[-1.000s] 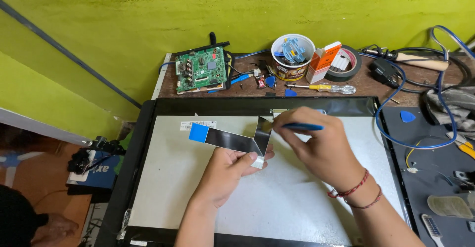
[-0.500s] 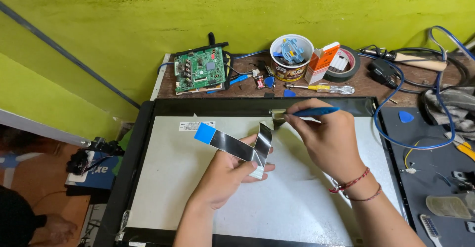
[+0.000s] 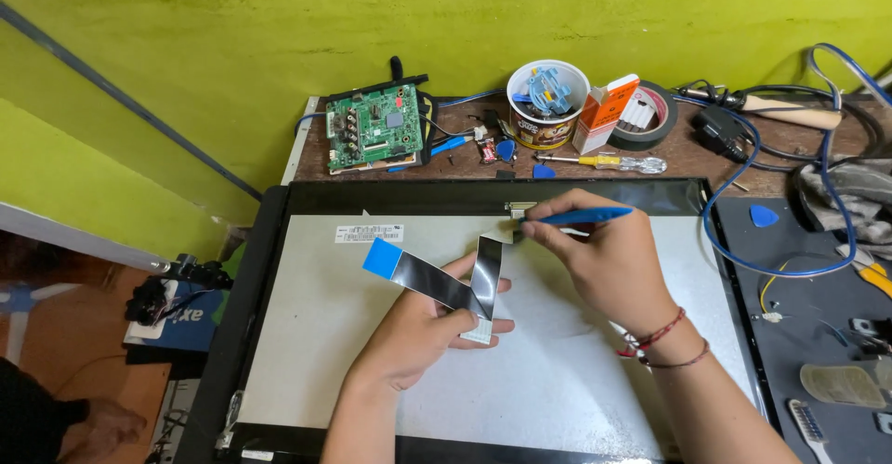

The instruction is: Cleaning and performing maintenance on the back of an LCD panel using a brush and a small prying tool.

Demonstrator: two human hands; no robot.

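The flat ribbon cable (image 3: 437, 283) has swung round since a second ago: its blue tab (image 3: 382, 257) sat close up by the white label (image 3: 369, 233) on the panel (image 3: 557, 371), and now it has dropped lower and further out, so the dark strip slants down to a fold at the left hand (image 3: 423, 329). From that fold the other leg runs up to the connector (image 3: 517, 211) on the panel's top edge. The left grip is closed on the cable at the fold, thumb and fingers pinching it clear of the sheet.

The right hand (image 3: 604, 264) has edged up toward that top edge too. Its grip is tight on a blue pry tool (image 3: 581, 215), whose near end now sits just beside the connector, where earlier it lay lower over the grey sheet. To my eye the cable's end looks to be what's being worked on, tool at its seat and slack taken up by the other hand.

Behind, on the tabletop (image 3: 688, 153), the green circuit board (image 3: 373, 130), cup (image 3: 546, 106) and tape roll (image 3: 660, 116) sit as they did.
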